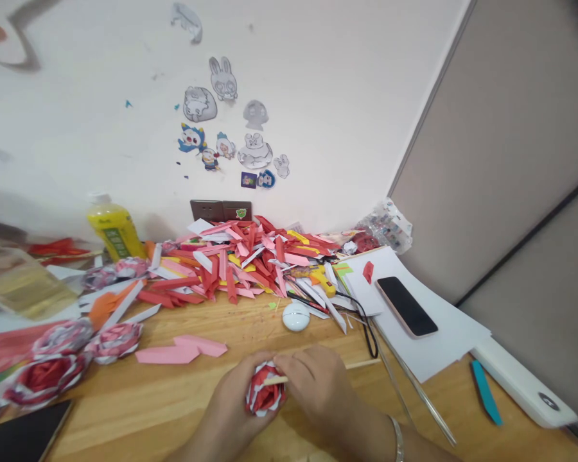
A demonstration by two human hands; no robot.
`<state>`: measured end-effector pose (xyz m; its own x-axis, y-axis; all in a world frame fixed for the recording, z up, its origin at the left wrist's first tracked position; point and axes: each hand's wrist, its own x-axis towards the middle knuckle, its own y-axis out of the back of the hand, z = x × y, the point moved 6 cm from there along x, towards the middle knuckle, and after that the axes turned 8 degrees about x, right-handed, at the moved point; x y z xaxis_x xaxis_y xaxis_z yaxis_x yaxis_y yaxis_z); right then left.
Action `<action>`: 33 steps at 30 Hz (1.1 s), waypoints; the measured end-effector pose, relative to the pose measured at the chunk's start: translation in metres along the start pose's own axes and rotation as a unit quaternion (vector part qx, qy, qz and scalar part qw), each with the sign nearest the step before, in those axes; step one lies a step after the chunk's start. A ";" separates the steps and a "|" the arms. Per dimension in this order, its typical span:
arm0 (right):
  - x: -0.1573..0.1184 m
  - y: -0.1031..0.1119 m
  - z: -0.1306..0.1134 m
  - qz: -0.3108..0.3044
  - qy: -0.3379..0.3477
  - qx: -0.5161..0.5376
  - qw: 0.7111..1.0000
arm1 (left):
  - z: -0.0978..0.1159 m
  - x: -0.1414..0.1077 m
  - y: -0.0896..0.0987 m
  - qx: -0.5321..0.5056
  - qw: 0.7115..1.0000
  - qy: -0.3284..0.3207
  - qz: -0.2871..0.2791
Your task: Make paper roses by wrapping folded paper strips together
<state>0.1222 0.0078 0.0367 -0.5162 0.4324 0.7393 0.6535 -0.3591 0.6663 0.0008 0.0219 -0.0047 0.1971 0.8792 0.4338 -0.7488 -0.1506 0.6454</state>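
Near the bottom centre, my left hand (234, 405) is wrapped round a red and white folded paper flower (260, 398). My right hand (318, 385) grips a thin wooden stick (363, 364). One end of the stick lies over the front of the flower, and the other sticks out to the right of my hand. The fingertips of my right hand are at the flower's upper right edge. Part of the flower is hidden by my fingers.
Folded paper strips (231, 269) are heaped along the wall. More paper flowers (115, 340) and a yellow bottle (117, 231) are at left. A white case (296, 316), yellow glue gun (324, 281), phone (407, 307) on white paper (443, 333), and metal rods (426, 401) are behind and right.
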 end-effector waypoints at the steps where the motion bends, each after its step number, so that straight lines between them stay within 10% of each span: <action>1: 0.000 0.000 0.000 -0.001 0.003 -0.001 1.000 | -0.001 0.000 0.000 0.000 1.000 0.006 -0.002; 21: -0.002 0.003 0.008 0.010 -0.084 0.079 0.993 | -0.003 -0.003 -0.002 0.009 1.000 0.002 -0.012; 33: 0.001 0.003 -0.003 0.011 -0.001 0.006 1.000 | 0.002 -0.002 0.002 0.028 1.000 -0.013 0.003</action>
<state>0.1222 0.0051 0.0391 -0.5014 0.4256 0.7533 0.6706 -0.3590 0.6492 0.0002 0.0189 -0.0030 0.2097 0.8667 0.4526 -0.7139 -0.1806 0.6765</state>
